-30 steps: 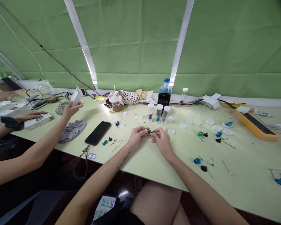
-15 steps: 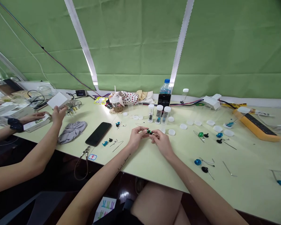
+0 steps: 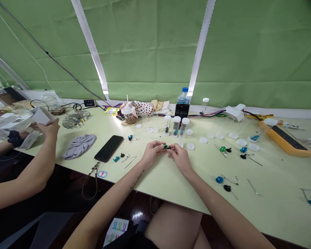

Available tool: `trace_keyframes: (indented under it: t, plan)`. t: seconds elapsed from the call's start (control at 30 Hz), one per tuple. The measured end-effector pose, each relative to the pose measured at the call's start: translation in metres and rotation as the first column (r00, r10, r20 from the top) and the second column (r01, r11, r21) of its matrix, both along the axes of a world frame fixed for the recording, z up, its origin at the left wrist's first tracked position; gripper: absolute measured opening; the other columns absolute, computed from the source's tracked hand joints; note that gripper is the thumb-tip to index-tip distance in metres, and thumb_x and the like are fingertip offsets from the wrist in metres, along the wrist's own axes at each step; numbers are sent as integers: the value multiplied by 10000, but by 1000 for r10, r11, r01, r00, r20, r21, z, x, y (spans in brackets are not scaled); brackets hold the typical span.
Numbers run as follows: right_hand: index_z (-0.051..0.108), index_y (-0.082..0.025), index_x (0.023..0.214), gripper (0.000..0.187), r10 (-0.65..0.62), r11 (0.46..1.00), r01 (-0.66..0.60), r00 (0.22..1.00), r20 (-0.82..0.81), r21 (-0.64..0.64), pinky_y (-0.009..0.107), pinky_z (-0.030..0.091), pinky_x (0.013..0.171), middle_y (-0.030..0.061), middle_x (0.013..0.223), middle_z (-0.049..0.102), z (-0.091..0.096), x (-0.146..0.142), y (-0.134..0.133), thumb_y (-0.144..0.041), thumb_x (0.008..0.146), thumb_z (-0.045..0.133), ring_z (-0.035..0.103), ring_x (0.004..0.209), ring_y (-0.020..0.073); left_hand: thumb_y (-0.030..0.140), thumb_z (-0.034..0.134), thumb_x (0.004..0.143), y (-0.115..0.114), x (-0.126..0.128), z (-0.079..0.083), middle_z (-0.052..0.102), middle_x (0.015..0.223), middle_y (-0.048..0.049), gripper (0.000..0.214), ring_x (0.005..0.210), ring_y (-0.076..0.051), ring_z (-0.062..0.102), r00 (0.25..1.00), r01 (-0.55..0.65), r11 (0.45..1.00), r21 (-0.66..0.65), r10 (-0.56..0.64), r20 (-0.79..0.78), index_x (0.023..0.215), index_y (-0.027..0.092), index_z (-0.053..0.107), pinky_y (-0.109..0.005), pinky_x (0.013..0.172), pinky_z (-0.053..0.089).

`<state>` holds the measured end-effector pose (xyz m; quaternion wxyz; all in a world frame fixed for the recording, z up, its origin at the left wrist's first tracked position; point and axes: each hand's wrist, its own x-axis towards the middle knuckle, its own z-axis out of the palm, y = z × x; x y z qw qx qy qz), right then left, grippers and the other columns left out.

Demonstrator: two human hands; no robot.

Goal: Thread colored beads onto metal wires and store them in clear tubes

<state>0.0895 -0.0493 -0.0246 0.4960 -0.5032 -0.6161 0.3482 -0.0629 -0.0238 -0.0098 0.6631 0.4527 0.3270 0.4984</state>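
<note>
My left hand (image 3: 150, 154) and my right hand (image 3: 179, 157) meet over the pale green table (image 3: 171, 176), both pinched on a small green and black part (image 3: 166, 147) held between the fingertips. Just behind the hands stand three clear vials with white caps (image 3: 175, 126), coloured pieces inside them. Loose white caps (image 3: 203, 140) lie to the right of the vials. Small blue, green and black knobs with thin metal pins (image 3: 224, 149) lie scattered right of my hands.
A black phone (image 3: 108, 148) and a grey cloth (image 3: 79, 146) lie to the left. Another person's hands (image 3: 48, 129) at far left hold a white box. A water bottle (image 3: 183, 97), a timer phone (image 3: 181, 110) and a yellow power strip (image 3: 285, 139) stand at the back.
My hands stay together on the small part, barely shifting. The other person's hand with the white box has moved down and to the left.
</note>
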Motion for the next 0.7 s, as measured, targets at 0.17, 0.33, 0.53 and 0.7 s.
trace_keyframes:
  t: [0.17,0.33,0.53,0.7]
  plan:
    - [627,-205,930,217,-2,1000,1,999,42,20,282,477,558,16,673,650,2,1,0,-344,830,495,609,576,156,297,721,688,0,0,-1,678,888,-105,288,799,-212,668,1000,6,1000,2,-6,7,881,100,640,-468,891,485]
    - [620,-198,998,259,5,999,-7,999,41,49,298,499,600,35,769,658,2,0,1,-346,838,480,612,621,156,295,727,678,0,1,1,674,866,-96,286,780,-203,663,1000,-23,1000,6,23,0,866,96,644,-460,875,493]
    - [537,-219,979,230,-3,997,5,1000,-23,82,330,522,658,25,816,638,-1,0,1,-323,777,571,618,676,164,314,732,666,0,2,2,669,825,-87,297,766,-192,654,995,-86,996,38,88,-45,859,101,657,-438,845,507]
    - [521,-220,955,206,-17,997,19,1000,-20,76,316,514,601,16,808,618,0,0,1,-343,793,552,608,611,150,320,742,654,1,2,1,677,847,-96,314,767,-197,657,999,-37,999,14,37,-2,862,103,654,-447,846,503]
